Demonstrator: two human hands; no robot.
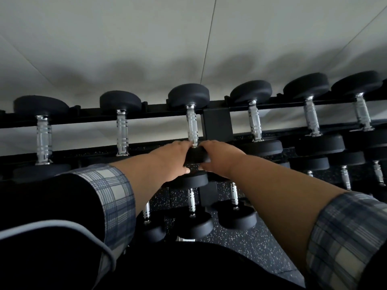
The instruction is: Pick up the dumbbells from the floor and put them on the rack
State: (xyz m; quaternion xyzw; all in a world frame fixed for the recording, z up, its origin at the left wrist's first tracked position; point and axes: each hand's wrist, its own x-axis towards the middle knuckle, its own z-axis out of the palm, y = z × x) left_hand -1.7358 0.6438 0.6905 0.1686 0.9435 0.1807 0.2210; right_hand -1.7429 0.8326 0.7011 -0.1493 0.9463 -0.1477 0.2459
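Note:
A black dumbbell (192, 122) with a chrome handle lies across the top tier of the black rack (216, 122), in the middle of the row. Its far head rests at the back rail. My left hand (167, 159) and my right hand (219, 156) both clasp its near head from either side, fingers wrapped over the black rubber. Several other dumbbells (122, 130) sit along the same tier to the left and right.
A lower tier holds more dumbbells (191, 199) right under my hands. Speckled black rubber floor (247, 239) shows beneath the rack. A pale wall (188, 38) stands directly behind the rack. My plaid sleeves fill the bottom corners.

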